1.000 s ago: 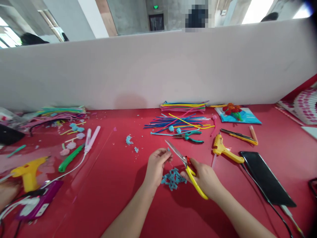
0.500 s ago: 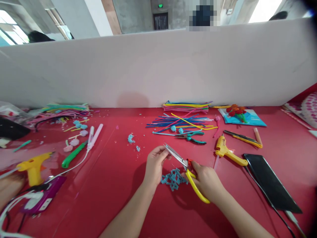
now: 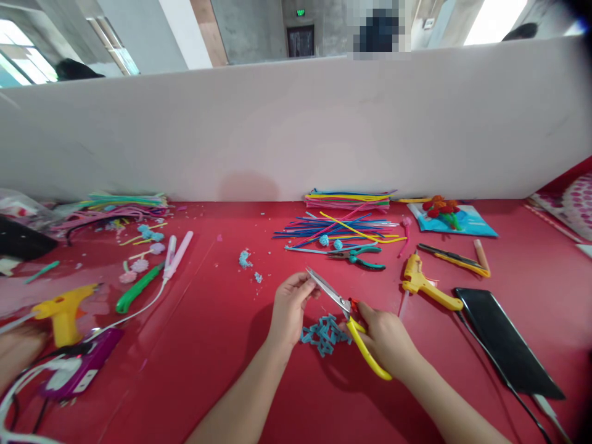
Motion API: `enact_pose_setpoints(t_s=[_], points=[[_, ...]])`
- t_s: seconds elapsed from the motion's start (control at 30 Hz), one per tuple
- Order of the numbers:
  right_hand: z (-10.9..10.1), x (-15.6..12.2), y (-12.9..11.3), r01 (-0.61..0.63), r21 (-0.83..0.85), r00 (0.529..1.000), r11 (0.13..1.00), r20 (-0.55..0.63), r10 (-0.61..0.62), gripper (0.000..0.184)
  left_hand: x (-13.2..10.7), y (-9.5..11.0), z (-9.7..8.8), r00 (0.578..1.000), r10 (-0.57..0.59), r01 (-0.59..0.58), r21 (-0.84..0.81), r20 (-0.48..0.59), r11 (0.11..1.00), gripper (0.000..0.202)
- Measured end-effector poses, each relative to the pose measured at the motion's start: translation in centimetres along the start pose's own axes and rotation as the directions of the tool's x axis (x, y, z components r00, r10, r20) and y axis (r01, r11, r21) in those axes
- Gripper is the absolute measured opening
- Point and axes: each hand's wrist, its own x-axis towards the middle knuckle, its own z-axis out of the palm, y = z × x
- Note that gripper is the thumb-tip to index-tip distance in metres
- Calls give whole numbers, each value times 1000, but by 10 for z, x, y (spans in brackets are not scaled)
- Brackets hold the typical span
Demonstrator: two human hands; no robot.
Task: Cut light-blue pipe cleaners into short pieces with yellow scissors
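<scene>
My right hand (image 3: 386, 339) grips yellow-handled scissors (image 3: 365, 351), whose blades point up and left to my other hand. My left hand (image 3: 293, 302) is pinched closed by the blade tips; whatever lies between its fingers is too small or hidden to make out. Below the blades, a heap of short blue pipe cleaner pieces (image 3: 325, 336) lies on the red table (image 3: 194, 370). Beyond my hands are pliers with teal handles (image 3: 358, 257), two small blue fluffy balls (image 3: 330, 242) and blue fluff scraps (image 3: 245, 259).
Loose pipe cleaners (image 3: 342, 228) lie before a white partition (image 3: 296, 129). To the right are a yellow glue gun (image 3: 428, 283), a utility knife (image 3: 456, 258) and a black tablet-like slab (image 3: 506, 339). At left are another glue gun (image 3: 65, 314), a purple power strip (image 3: 87, 364) and another person's hand (image 3: 21, 351).
</scene>
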Motion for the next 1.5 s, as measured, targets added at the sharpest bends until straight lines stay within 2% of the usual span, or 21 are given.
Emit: enact_pose_setpoints(t_s=[0.33,0.47,0.57,0.7,0.8,0.9,1.1,1.2,1.37,1.5], points=[[4,0,5,-35,39,999,999,3,35,31,1,0,-1,1000,4,-4,65,-4,998,14],[2,2,6,-88,95,996,992,-18,90,31,1,-2,-2,1000,21,-18,155,-16,988,16],[-3,4,9,-151,123,984,981,-81,162,29,5,-3,-6,999,39,-40,279,8,959,17],[-7,8,16,-231,251,942,940,-184,280,29,15,-5,-14,995,61,-90,485,74,870,13],[-7,11,19,-212,393,931,895,-198,308,28,17,-6,-14,988,66,-135,591,137,795,10],[-4,13,14,-141,502,946,853,-185,266,26,10,-7,-5,971,22,-175,640,240,748,13],[2,14,6,-40,677,959,735,-181,220,20,-14,-11,23,905,-66,-269,686,419,676,15],[1,15,13,-52,712,940,701,-203,275,16,-18,-10,24,895,-61,-312,719,441,621,13],[-4,20,27,-68,794,912,604,-197,361,8,-10,-4,11,900,-37,-365,798,434,480,13],[-7,23,31,-41,852,909,521,-184,373,16,2,-6,8,895,-20,-412,842,446,349,11]])
